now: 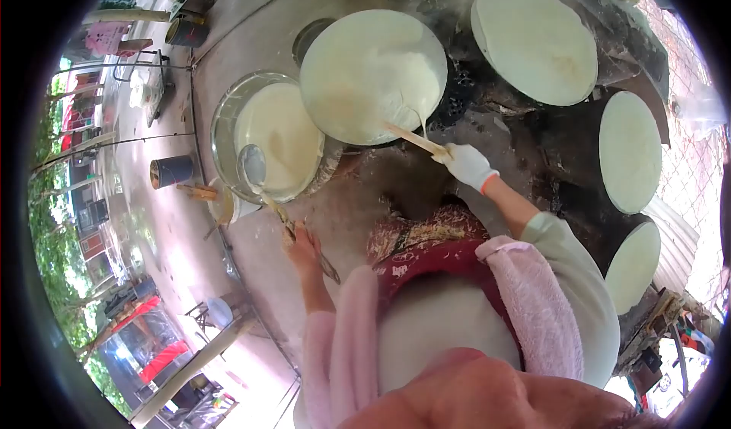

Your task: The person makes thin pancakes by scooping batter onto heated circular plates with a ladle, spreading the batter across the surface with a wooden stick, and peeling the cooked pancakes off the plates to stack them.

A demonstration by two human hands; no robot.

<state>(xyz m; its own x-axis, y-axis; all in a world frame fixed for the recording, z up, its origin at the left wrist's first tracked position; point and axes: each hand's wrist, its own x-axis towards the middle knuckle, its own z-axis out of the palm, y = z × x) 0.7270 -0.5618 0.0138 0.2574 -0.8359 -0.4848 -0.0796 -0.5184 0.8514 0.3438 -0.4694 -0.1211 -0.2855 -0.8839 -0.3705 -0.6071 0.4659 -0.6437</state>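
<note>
In the head view, my left hand (pixel 304 248) is closed around the long handle of a ladle (pixel 252 164). The ladle's round bowl rests over the inner side of a metal basin (pixel 220 117) that contains pale batter (pixel 285 121). My right hand (pixel 466 165), in a white glove, grips a flat wooden spreader (pixel 415 138). Its far end touches the near edge of a round griddle (pixel 335 71), which a pale layer of batter covers, wetter and shinier at the right. A thin pale strand hangs by the griddle's rim near the spreader.
Several more round griddles with pale sheets stand to the right, including a large one (pixel 533 44) and one farther down (pixel 630 151). A dark bucket (pixel 171 172) stands at left. Beside the basin is a small container (pixel 222 203). A pole (pixel 190 372) rises at lower left.
</note>
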